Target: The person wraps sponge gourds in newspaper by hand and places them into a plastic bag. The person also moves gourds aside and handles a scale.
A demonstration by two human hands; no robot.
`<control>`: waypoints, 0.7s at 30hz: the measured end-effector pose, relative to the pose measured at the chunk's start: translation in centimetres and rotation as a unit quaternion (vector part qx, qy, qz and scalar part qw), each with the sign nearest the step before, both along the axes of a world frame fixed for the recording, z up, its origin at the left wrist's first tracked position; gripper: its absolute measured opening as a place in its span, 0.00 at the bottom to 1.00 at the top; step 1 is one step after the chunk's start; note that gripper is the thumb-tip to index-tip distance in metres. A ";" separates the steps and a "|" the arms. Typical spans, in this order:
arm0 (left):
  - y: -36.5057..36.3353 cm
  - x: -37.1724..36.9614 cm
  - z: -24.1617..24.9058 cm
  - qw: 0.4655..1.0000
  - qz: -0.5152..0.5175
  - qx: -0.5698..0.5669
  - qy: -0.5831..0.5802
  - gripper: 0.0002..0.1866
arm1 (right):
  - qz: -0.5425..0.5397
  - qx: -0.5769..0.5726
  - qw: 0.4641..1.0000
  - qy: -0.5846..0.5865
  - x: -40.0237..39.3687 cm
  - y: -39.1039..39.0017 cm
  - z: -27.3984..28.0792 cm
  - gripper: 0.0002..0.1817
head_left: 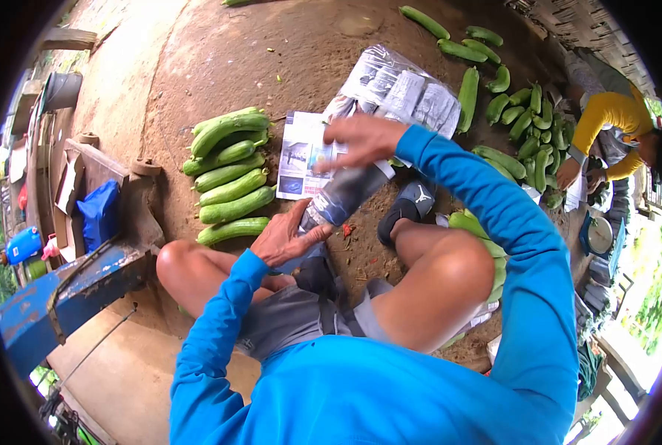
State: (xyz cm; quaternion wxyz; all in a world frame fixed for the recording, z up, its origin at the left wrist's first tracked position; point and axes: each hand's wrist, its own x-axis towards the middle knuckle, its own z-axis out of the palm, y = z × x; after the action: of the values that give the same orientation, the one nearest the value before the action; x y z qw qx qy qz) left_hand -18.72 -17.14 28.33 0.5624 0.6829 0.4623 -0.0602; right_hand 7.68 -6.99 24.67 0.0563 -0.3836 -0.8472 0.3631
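Note:
A long roll wrapped in dark printed newspaper (346,194) lies slanted between my knees; what is inside it is hidden. Its near end sits between the thumb and fingers of my left hand (280,239). Above its far end is my right hand (368,141), blurred by motion, fingers stretched out and holding nothing I can see. Beyond the roll, a flat newspaper sheet (295,152) lies on the ground beside a plastic-covered stack of newspaper (401,93). Several long green gourds (231,176) lie in a row left of the sheet.
More green gourds (531,130) are heaped at the right, near a person in a yellow sleeve (605,119) bending over paper. A round dial scale (598,233) stands below them. At left are a blue-painted beam (79,293) and a blue bag (101,215).

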 end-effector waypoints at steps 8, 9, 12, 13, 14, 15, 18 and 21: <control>3.5 2.2 -14.7 0.934 0.243 -0.255 -0.058 0.51 | -0.300 0.139 0.922 -0.201 8.9 5.4 -13.3 0.27; 4.3 3.1 -15.0 0.918 0.247 -0.300 -0.074 0.51 | -0.292 0.121 0.912 -0.262 9.2 5.4 -14.4 0.25; 5.1 5.0 -15.5 0.922 0.273 -0.266 -0.063 0.52 | -0.227 0.130 0.931 -0.255 10.4 6.5 -16.7 0.21; 5.1 5.6 -15.6 0.924 0.293 -0.236 -0.059 0.55 | -0.241 0.126 0.942 -0.197 10.8 6.7 -17.1 0.18; 5.5 6.2 -15.9 0.925 0.291 -0.239 -0.054 0.55 | -0.244 0.121 0.942 -0.195 11.3 7.0 -17.4 0.18; 6.2 6.9 -15.9 0.927 0.278 -0.244 -0.061 0.58 | -0.254 0.094 0.947 -0.173 11.6 7.5 -16.9 0.18; 7.2 7.0 -19.6 0.929 0.283 -0.239 -0.024 0.66 | -0.288 0.024 0.953 -0.094 12.5 8.7 -16.8 0.19; 8.8 8.8 -18.7 0.953 0.234 -0.189 -0.039 0.69 | -0.305 0.004 0.950 -0.063 12.4 9.5 -16.8 0.18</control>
State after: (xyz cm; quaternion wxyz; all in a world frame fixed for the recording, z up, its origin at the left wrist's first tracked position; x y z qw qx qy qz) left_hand -9.94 -8.30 9.65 0.6975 0.4387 0.5665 0.0133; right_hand 20.13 2.52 7.87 0.1120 -0.6458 -0.6929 0.3005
